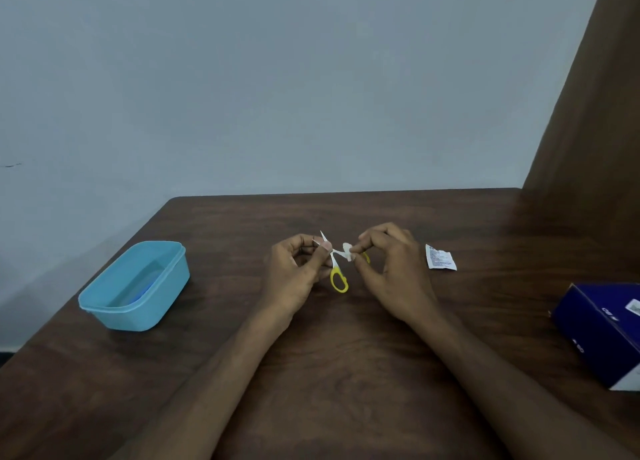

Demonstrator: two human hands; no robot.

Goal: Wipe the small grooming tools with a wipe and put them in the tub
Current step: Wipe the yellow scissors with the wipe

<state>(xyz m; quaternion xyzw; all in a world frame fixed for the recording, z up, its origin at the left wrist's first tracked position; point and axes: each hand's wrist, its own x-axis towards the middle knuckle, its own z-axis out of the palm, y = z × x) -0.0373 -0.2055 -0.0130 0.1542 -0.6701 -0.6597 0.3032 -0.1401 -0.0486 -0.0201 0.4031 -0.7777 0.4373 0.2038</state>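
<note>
Mid-desk, the left hand (300, 265) pinches the yellow-handled scissors (335, 264) by the blades while the right hand (388, 262) pinches the wipe (348, 251) against them; best to drag away from the tips. Second handle loop hidden behind right fingers. Blue tub (104, 309) waits near the desk's left edge, contents unclear

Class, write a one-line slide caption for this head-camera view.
Left hand holds open yellow-handled scissors while right hand rubs them with a wipe; blue tub waits left.

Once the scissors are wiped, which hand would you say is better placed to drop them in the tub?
Left, probably: the left hand already holds the scissors, nearer the tub.
</note>
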